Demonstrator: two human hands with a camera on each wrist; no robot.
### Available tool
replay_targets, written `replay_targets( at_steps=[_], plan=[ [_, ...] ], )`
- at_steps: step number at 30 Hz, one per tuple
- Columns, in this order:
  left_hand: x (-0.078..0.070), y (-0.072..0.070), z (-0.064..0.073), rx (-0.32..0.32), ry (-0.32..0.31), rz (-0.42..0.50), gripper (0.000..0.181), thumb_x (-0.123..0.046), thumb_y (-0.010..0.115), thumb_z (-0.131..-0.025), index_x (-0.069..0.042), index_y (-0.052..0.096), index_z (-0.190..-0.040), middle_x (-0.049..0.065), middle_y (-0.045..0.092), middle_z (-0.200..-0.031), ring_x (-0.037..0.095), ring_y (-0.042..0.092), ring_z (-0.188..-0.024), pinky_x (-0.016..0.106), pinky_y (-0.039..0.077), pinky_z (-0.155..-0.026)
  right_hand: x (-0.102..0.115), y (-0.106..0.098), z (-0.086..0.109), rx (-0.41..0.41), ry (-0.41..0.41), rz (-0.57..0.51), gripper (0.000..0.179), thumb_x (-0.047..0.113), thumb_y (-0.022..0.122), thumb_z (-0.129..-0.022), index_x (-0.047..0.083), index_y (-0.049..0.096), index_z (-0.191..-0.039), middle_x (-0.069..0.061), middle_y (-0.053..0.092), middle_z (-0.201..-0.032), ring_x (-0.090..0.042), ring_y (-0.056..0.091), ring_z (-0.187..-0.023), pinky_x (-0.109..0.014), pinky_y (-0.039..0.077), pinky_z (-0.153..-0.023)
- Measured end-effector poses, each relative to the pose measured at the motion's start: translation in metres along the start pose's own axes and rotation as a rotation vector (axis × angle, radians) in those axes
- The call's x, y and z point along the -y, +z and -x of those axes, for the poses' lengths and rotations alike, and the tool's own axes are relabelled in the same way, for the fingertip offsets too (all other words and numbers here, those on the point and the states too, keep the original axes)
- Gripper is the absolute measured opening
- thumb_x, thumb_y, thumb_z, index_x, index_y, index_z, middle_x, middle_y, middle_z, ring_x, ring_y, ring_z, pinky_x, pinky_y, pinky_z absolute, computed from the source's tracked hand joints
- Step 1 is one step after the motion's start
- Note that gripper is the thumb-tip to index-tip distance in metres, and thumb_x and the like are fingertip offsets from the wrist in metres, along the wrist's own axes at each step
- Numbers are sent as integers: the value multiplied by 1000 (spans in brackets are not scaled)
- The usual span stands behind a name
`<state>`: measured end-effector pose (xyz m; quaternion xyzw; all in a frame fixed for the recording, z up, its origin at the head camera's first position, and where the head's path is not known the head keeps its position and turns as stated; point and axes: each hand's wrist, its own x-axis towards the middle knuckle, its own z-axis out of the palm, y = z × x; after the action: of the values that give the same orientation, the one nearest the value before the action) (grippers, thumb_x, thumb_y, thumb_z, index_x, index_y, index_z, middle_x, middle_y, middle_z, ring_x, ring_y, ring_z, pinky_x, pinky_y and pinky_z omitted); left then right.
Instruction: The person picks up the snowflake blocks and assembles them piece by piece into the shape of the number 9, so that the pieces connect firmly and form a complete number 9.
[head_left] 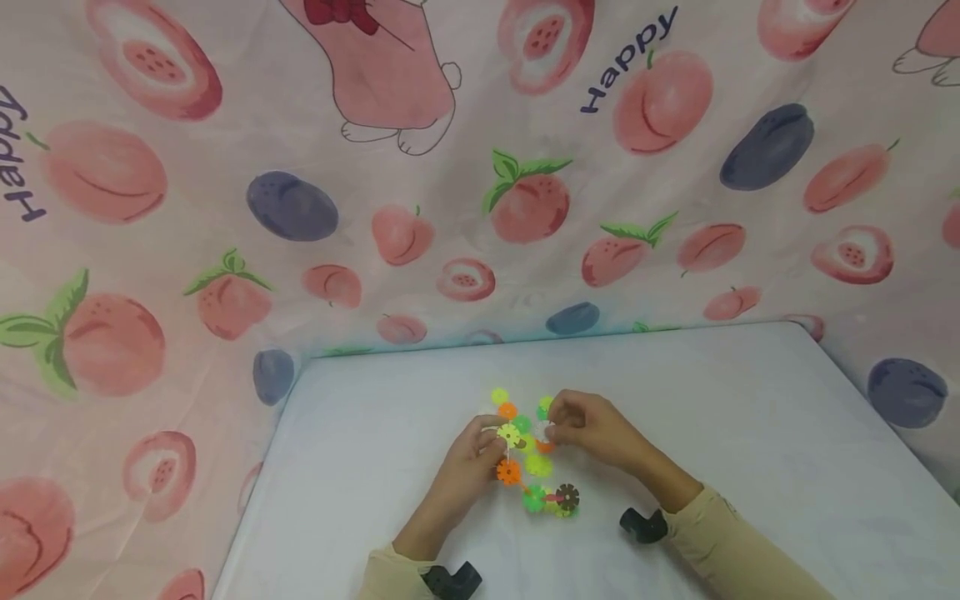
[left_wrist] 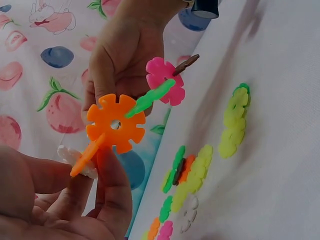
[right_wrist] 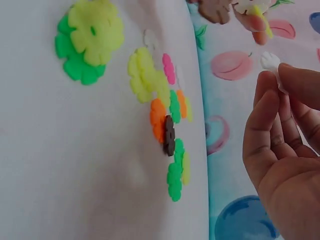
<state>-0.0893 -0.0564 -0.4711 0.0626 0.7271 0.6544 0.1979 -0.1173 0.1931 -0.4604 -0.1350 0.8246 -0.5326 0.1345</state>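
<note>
My left hand (head_left: 472,454) pinches a chain of interlocked plastic snowflake discs, held above the table. In the left wrist view, fingers grip its near end at a white disc (left_wrist: 75,159) and an upright orange disc (left_wrist: 88,156). From there it runs through a larger orange disc (left_wrist: 135,127), a green disc (left_wrist: 150,97) and a pink disc (left_wrist: 156,70) to a brown disc (left_wrist: 186,65). Beside it, my right hand (head_left: 596,429) pinches a separate white snowflake disc (right_wrist: 271,62) between thumb and fingertips, apart from the chain in the right wrist view.
Loose discs lie on the white table (head_left: 360,467) below the hands: overlapping yellow discs (right_wrist: 142,75), a dark brown disc (right_wrist: 170,135), a green disc (right_wrist: 174,181) and several others. A fruit-print cloth (head_left: 420,183) hangs behind the table's back edge.
</note>
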Motion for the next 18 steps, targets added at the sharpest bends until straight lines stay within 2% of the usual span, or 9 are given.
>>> replay_targets(
  at_steps=[5, 12, 16, 18],
  plan=[
    [-1, 0, 0, -3, 12, -30, 31, -26, 57, -105, -17, 57, -135, 9, 67, -129, 19, 66, -103, 31, 57, -85, 5, 1, 1, 21, -51, -81, 16, 16, 74, -94, 8, 62, -103, -13, 64, -101, -33, 73, -92, -46, 60, -82],
    [0, 0, 0, -7, 42, -56, 32, -28, 60, -104, -18, 62, -134, 9, 65, -122, 15, 63, -93, 27, 57, -80, 7, 3, -1, 24, -79, -92, 18, 18, 76, -92, 7, 64, -100, -13, 67, -101, -41, 72, -93, -48, 60, -83],
    [-1, -1, -2, -3, 51, -68, 31, -29, 61, -103, -18, 64, -132, 7, 66, -119, 13, 63, -91, 25, 55, -77, 9, 4, -1, 19, -87, -73, 17, 21, 78, -90, 12, 65, -97, -9, 66, -102, -34, 74, -92, -48, 60, -81],
    [-1, -1, -2, -1, 61, -81, 31, -30, 62, -103, -18, 66, -131, 7, 68, -117, 14, 62, -91, 24, 53, -75, 11, 4, -1, 20, -97, -61, 16, 21, 79, -90, 14, 66, -95, -7, 66, -101, -28, 74, -91, -44, 61, -81]
  ],
)
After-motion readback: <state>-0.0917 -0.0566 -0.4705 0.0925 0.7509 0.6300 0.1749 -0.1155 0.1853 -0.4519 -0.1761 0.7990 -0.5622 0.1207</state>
